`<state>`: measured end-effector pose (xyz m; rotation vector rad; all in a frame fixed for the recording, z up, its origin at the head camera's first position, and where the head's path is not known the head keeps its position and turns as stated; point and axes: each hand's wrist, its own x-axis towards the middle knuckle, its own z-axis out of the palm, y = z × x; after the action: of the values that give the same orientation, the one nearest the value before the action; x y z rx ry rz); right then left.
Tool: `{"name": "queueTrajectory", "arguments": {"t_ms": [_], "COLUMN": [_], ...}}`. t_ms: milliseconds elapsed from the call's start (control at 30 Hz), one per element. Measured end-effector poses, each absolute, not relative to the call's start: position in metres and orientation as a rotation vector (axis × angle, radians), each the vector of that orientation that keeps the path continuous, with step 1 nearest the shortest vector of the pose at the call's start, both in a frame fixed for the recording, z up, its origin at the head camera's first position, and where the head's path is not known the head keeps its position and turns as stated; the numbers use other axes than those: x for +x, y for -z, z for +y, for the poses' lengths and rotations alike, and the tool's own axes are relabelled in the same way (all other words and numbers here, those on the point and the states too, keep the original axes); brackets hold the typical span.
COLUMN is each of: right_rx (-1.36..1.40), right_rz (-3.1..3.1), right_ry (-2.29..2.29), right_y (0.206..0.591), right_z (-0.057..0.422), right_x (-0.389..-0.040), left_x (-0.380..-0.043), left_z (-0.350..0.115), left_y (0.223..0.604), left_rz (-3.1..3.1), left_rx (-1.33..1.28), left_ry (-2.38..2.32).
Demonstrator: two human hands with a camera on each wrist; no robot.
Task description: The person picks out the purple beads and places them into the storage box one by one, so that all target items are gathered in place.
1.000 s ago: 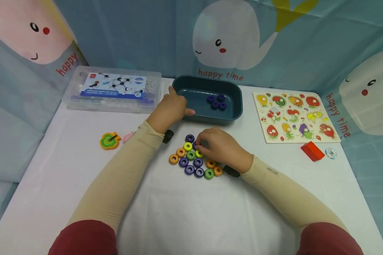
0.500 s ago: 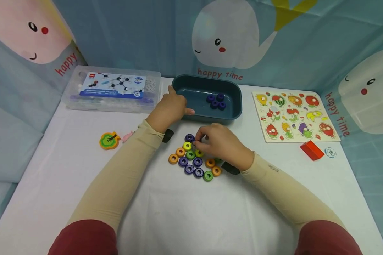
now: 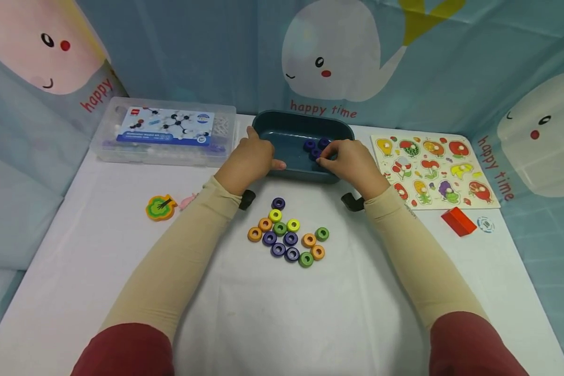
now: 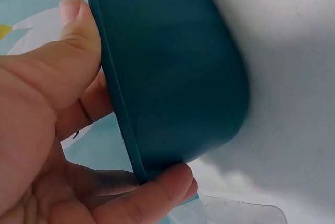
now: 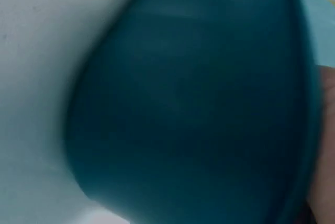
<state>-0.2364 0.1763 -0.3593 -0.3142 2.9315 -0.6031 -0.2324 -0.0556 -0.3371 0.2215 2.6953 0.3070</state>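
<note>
A dark teal plastic basin (image 3: 282, 149) stands at the back middle of the table, with several purple ring beads (image 3: 309, 145) in its right part. My left hand (image 3: 251, 159) grips the basin's left end. In the left wrist view, its thumb (image 4: 81, 41) lies over the rim and a finger bends round the outer wall. My right hand (image 3: 354, 163) reaches over the basin's front right rim, thumb and forefinger pinching a purple ring bead, mostly hidden by the fingertips. On the cloth in front lies a group of purple, orange, yellow and green ring beads (image 3: 291, 238).
A clear molecular model kit case (image 3: 164, 128) stands at the back left. Nearer lie a tree-shaped piece (image 3: 161, 208) and a small pink piece (image 3: 187, 202). To the right are a fruit puzzle board (image 3: 434, 172), a red block (image 3: 458, 221) and a round white token (image 3: 485, 224).
My right hand has lifted a purple bead from the group and carried it back and right, over the basin. The left hand keeps its place at the basin's left end.
</note>
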Motion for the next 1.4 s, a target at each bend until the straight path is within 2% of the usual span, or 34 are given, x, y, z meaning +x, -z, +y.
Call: {"name": "queueTrajectory", "arguments": {"t_ms": [300, 733, 867, 1033, 1200, 1400], "right_rx": [-0.350, -0.351, -0.382, -0.581, -0.862, -1.051], "right_rz": [2.903, 2.956, 2.980, 2.962, 2.882, 2.695], "right_ry": [0.471, 0.619, 0.883, 1.074, 0.927, 0.655], "right_y": [0.365, 0.375, 0.375, 0.365, 0.363, 0.378], "right_z": [0.171, 0.173, 0.175, 0.167, 0.150, 0.131], "right_x": [-0.252, -0.253, -0.241, -0.209, -0.178, -0.168], "left_x": [-0.233, -0.234, -0.233, -0.233, -0.233, -0.232], "left_z": [-0.054, -0.051, -0.052, -0.055, -0.057, -0.058], "left_y": [0.332, 0.332, 0.333, 0.334, 0.334, 0.336], "left_rz": [2.692, 2.651, 2.659, 2.681, 2.699, 2.705], "left_rx": [0.228, 0.190, 0.220, 0.250, 0.268, 0.298], "left_ry": [-0.300, -0.282, -0.278, -0.268, -0.258, -0.268]}}
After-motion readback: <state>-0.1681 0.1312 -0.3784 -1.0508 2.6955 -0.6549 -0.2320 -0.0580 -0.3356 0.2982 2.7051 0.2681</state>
